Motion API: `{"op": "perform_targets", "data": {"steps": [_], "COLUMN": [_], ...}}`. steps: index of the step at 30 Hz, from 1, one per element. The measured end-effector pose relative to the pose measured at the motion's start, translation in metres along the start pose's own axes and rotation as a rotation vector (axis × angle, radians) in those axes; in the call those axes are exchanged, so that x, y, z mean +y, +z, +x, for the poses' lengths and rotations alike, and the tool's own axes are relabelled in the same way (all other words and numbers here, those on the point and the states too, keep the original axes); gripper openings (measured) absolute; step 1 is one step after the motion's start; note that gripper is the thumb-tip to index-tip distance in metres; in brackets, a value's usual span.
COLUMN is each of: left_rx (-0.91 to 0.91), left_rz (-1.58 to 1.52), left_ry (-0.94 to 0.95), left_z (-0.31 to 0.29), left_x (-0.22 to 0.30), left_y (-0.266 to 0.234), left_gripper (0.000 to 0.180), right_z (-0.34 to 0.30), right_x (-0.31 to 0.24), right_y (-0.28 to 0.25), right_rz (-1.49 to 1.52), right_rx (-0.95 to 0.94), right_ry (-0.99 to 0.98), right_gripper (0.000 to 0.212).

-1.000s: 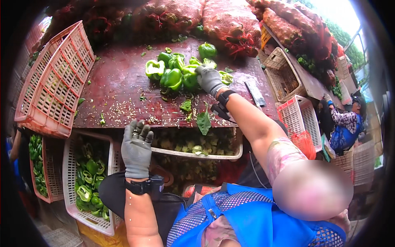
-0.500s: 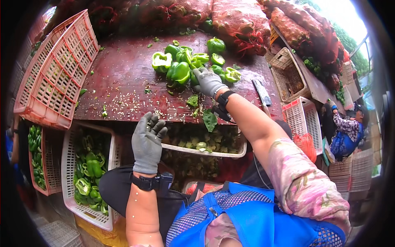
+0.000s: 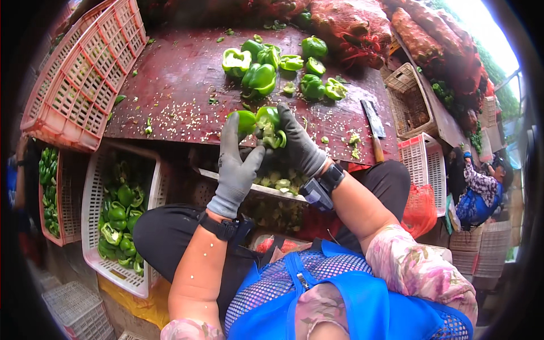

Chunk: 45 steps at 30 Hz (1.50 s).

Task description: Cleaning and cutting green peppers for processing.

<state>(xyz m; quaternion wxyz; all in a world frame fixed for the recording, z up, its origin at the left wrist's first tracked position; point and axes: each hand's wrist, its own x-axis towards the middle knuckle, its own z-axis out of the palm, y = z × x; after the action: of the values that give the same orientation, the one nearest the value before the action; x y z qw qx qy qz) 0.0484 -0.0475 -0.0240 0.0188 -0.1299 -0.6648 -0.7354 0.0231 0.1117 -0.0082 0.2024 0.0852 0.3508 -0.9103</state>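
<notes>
Both my hands wear grey gloves and meet over the table's near edge around a cut green bell pepper (image 3: 268, 120). My left hand (image 3: 235, 164) grips a piece of it on the left, fingers curled upward. From the right, my right hand (image 3: 302, 146) holds the other part, whose pale inside shows. Beyond them on the dark red table (image 3: 170, 73) lies a group of bell peppers (image 3: 259, 78), some whole, some cut open. To the right rests a knife (image 3: 372, 119) with a wooden handle, and pale seeds are scattered over the tabletop.
A white crate (image 3: 90, 226) of cut peppers stands left of my knee; a pink crate (image 3: 85, 79) tilts at the table's left. Below the table edge is a tray of pepper scraps (image 3: 280, 184). Red mesh sacks (image 3: 351, 34) line the back. A person (image 3: 479, 187) sits at far right.
My right hand has come back from the pepper group with a pepper, and my left hand has risen to meet it. The leaf scrap at the near edge is gone from its place.
</notes>
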Motion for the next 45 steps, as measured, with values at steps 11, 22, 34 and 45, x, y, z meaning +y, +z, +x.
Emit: {"op": "perform_targets", "data": {"steps": [11,22,34,45], "left_rx": [-0.070,-0.123,0.110,0.313], "left_rz": [0.678,0.920,0.496,-0.389], "left_ry": [0.228,0.594,0.153,-0.232], "left_z": [0.007,-0.003,-0.012,-0.002], "left_x": [0.000,0.019,-0.023,-0.068], "left_y": [-0.002,0.002,0.027,0.012], "left_gripper": [0.055,0.038,0.022,0.015], "right_z": [-0.010,-0.022,-0.009,-0.027], "right_x": [0.020,0.011,0.047,0.082], "right_y": [0.009,0.007,0.007,0.014], "right_rz": [-0.512,-0.894,-0.646,-1.223], "right_rx": [0.111,0.238,0.445,0.273], "right_ry": [-0.407,-0.415,-0.625,-0.985], "right_gripper": [0.034,0.030,0.022,0.032]}}
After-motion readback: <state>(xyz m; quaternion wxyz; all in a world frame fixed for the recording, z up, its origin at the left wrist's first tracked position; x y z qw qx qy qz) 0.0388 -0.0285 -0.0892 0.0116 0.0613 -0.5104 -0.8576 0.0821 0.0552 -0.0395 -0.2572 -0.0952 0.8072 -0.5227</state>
